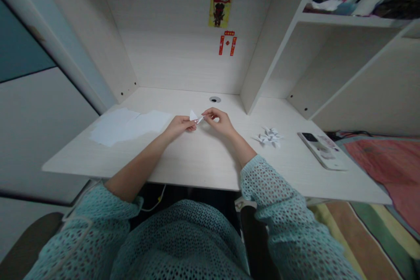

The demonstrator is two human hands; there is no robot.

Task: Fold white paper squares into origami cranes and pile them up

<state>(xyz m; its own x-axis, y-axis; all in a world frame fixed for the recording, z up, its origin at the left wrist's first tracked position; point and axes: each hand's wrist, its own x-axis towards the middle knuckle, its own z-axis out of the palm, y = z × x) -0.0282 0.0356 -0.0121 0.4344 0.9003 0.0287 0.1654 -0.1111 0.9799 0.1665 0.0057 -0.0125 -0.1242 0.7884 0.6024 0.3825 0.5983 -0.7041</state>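
Note:
Between my two hands, above the middle of the desk, is a small folded white paper piece (193,115) with pointed tips. My left hand (181,125) is closed on its left side, thumb on top. The fingertips of my right hand (218,120) pinch its narrow right end. Sheets of white paper (127,124) lie spread on the desk to the left of my left hand. To the right of my right hand sits a cluster of small folded paper pieces (269,137) with several sharp points.
The white desk (197,162) has a back panel with red and yellow stickers. A round cable hole (215,99) lies behind my hands. A white phone (322,151) lies at the right. An upright divider (262,70) and shelves rise at the back right.

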